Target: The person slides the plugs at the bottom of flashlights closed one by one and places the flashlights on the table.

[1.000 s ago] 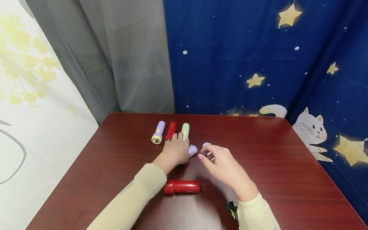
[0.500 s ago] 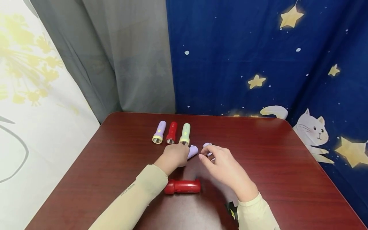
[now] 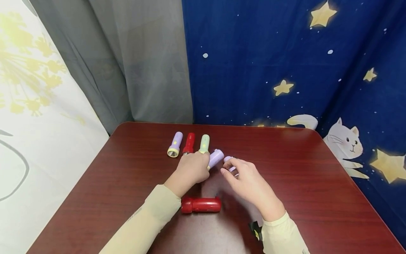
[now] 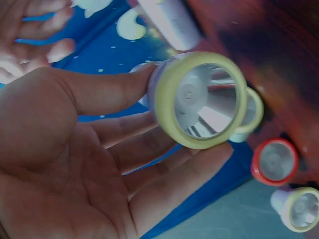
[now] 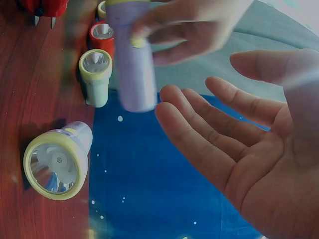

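My left hand (image 3: 194,166) grips a purple flashlight (image 3: 216,158) by its head end, thumb against fingers. The left wrist view shows that flashlight's yellow-rimmed lens (image 4: 202,99) between thumb and fingers. In the right wrist view it is raised off the table, tail down. My right hand (image 3: 245,180) has its fingers apart and holds nothing. Beside it a second purple flashlight (image 5: 56,164) lies on the table, mostly hidden by the fingers in the head view. Just beyond my left hand lies a light green flashlight (image 3: 204,142), its lens end covered by the hand.
Left of the green one lie a small red flashlight (image 3: 189,143) and another purple flashlight (image 3: 175,144), roughly in a row. A larger red flashlight (image 3: 201,205) lies crosswise nearer the person; metal prongs show on it in the right wrist view. Curtains hang behind the brown table (image 3: 301,158).
My left hand has drawn back from the green flashlight and taken hold of the purple one, which has risen and shifted slightly right and away. My right hand has hardly moved.
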The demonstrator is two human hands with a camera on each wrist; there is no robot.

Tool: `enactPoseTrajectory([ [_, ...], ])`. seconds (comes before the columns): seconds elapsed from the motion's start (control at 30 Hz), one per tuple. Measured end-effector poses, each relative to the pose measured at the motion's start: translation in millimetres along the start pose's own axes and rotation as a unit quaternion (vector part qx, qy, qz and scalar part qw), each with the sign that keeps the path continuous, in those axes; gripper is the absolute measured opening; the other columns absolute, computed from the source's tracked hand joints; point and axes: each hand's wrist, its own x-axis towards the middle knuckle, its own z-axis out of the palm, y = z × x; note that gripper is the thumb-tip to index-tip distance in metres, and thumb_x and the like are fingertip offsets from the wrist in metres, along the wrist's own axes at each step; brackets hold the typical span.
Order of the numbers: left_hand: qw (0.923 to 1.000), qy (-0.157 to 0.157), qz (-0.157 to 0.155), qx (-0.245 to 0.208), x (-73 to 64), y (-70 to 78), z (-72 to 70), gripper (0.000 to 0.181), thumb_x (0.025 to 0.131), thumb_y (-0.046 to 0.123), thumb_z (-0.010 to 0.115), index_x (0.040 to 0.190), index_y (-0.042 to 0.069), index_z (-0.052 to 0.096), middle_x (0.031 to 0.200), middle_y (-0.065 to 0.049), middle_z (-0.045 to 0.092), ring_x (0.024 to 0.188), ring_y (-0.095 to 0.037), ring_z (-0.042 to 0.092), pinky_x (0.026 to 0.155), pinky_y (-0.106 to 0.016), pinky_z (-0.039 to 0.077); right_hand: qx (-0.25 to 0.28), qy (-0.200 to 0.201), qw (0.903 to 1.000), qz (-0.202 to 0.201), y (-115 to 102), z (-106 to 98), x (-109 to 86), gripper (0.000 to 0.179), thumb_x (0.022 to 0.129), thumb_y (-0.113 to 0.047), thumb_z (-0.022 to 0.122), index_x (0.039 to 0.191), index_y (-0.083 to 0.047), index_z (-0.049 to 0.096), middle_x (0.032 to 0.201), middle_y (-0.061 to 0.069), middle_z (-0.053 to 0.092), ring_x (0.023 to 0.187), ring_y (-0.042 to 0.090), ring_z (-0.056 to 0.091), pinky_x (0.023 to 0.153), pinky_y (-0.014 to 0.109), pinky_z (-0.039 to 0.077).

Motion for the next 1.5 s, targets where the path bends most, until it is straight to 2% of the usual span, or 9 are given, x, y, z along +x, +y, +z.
enactPoseTrajectory([
  [0.17, 0.9993, 0.016, 0.01, -0.034, -13.7, 12.8, -17.0, 0.039, 0.09, 0.027, 0.081, 0.123, 0.012, 0.067, 0.098, -0.007, 0.075, 0.08, -0.023, 0.069, 0.071, -0.045, 0.06, 0.012, 0.029, 0.9993, 0.017, 0.3, -2.2, -0.5, 0.049, 0.103, -0.021, 0.068, 0.147, -0.011, 0.051, 0.123, 0.012, 0.075, 0.093, 0.017, 0.076, 0.088, 0.043, 0.064],
  [0.27, 0.9981, 0.029, 0.02, -0.05, -23.8, 20.2, -25.8, 0.044, 0.091, 0.028, 0.081, 0.129, 0.013, 0.066, 0.101, -0.006, 0.077, 0.083, -0.022, 0.07, 0.069, -0.042, 0.06, 0.018, 0.056, 0.9978, 0.029, -0.6, -4.0, -0.7, 0.06, 0.104, -0.025, 0.068, 0.156, -0.015, 0.04, 0.124, 0.011, 0.075, 0.092, 0.017, 0.076, 0.086, 0.043, 0.064],
  [0.5, 0.9938, 0.069, 0.053, -0.07, -52.2, 32.1, -36.9, 0.045, 0.091, 0.028, 0.081, 0.131, 0.015, 0.064, 0.102, -0.004, 0.078, 0.087, -0.02, 0.073, 0.064, -0.04, 0.06, 0.019, 0.101, 0.9946, 0.015, -2.6, -5.1, -2.4, 0.048, 0.103, -0.026, 0.072, 0.145, -0.017, 0.053, 0.097, 0.005, 0.078, 0.077, 0.009, 0.071, 0.071, 0.03, 0.057],
  [0.67, 0.989, 0.13, 0.059, -0.04, -68.2, 33.1, -37.5, 0.039, 0.091, 0.027, 0.082, 0.122, 0.014, 0.064, 0.098, -0.004, 0.076, 0.093, -0.022, 0.072, 0.059, -0.042, 0.058, 0.049, 0.107, 0.9929, 0.01, -4.0, -3.0, -2.8, 0.045, 0.103, -0.027, 0.072, 0.142, -0.016, 0.054, 0.106, 0.005, 0.081, 0.081, 0.015, 0.075, 0.07, 0.027, 0.057],
  [0.8, 0.9885, 0.137, 0.046, -0.045, -75.4, 30.3, -36.5, 0.043, 0.091, 0.029, 0.082, 0.127, 0.015, 0.064, 0.103, -0.005, 0.076, 0.094, -0.022, 0.071, 0.06, -0.044, 0.058, 0.075, 0.098, 0.9923, 0.013, -5.5, -0.7, -3.5, 0.042, 0.102, -0.03, 0.073, 0.138, -0.018, 0.055, 0.105, 0.003, 0.081, 0.079, 0.016, 0.076, 0.069, 0.025, 0.057],
  [1.07, 0.9814, 0.147, 0.051, -0.112, -81.7, 24.1, -33.1, 0.047, 0.091, 0.019, 0.081, 0.135, 0.011, 0.066, 0.114, -0.007, 0.076, 0.099, -0.027, 0.067, 0.076, -0.046, 0.061, 0.074, 0.104, 0.9918, -0.009, -8.7, 1.2, -4.3, 0.037, 0.102, -0.025, 0.074, 0.133, -0.013, 0.059, 0.113, 0.007, 0.082, 0.09, 0.013, 0.08, 0.083, 0.028, 0.063],
  [1.17, 0.9767, 0.148, 0.065, -0.141, -80.2, 24.3, -32.1, 0.047, 0.092, 0.014, 0.08, 0.137, 0.009, 0.065, 0.118, -0.01, 0.075, 0.103, -0.028, 0.067, 0.089, -0.045, 0.061, 0.094, 0.107, 0.9899, -0.001, -9.6, 0.3, -5.3, 0.036, 0.102, -0.025, 0.074, 0.132, -0.012, 0.059, 0.111, 0.009, 0.082, 0.087, 0.016, 0.079, 0.076, 0.025, 0.062],
  [1.3, 0.973, 0.148, 0.074, -0.161, -77.4, 26.4, -31.4, 0.047, 0.093, 0.012, 0.078, 0.138, 0.008, 0.063, 0.115, -0.013, 0.072, 0.102, -0.028, 0.068, 0.093, -0.046, 0.061, 0.115, 0.115, 0.9867, 0.011, -9.9, -1.2, -6.3, 0.038, 0.101, -0.024, 0.074, 0.133, -0.01, 0.06, 0.111, 0.013, 0.082, 0.085, 0.023, 0.08, 0.072, 0.022, 0.061],
  [1.5, 0.9632, 0.171, 0.087, -0.188, -75.5, 30.1, -30.2, 0.047, 0.093, 0.008, 0.077, 0.138, 0.005, 0.063, 0.113, -0.015, 0.07, 0.102, -0.029, 0.068, 0.092, -0.047, 0.061, 0.098, 0.149, 0.9839, 0.002, -9.1, -2.7, -5.0, 0.039, 0.1, -0.019, 0.075, 0.134, -0.007, 0.061, 0.119, 0.018, 0.08, 0.101, 0.028, 0.081, 0.09, 0.04, 0.065],
])
